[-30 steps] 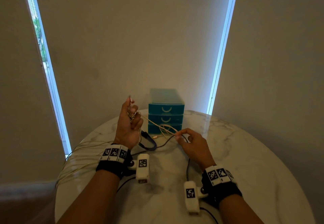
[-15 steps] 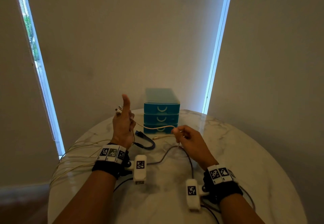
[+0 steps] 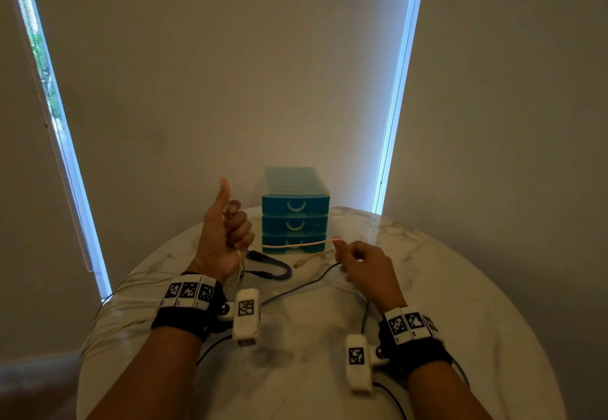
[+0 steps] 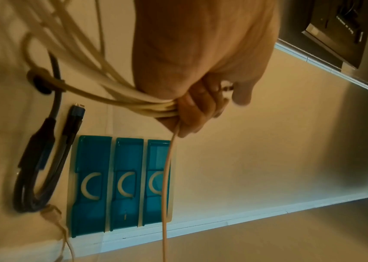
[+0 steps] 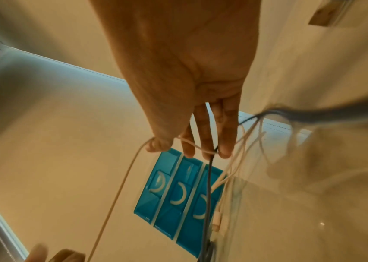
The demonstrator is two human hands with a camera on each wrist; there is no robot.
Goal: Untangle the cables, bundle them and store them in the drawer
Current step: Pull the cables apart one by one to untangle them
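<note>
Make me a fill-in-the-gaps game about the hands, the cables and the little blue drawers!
1. The left hand grips loops of the ____-coloured cable.
2. The blue drawer unit has ____ drawers.
3. All its drawers are ____.
4. The right hand pinches the cable that stretches across to the ____ hand.

Missing words: cream; three; closed; left

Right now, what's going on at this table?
A person is coiling a cream cable. The left hand grips several gathered loops, thumb up; the right hand pinches the strand stretched between them. A dark cable lies on the marble table, unbundled. The teal drawer unit has all three drawers closed.
</note>
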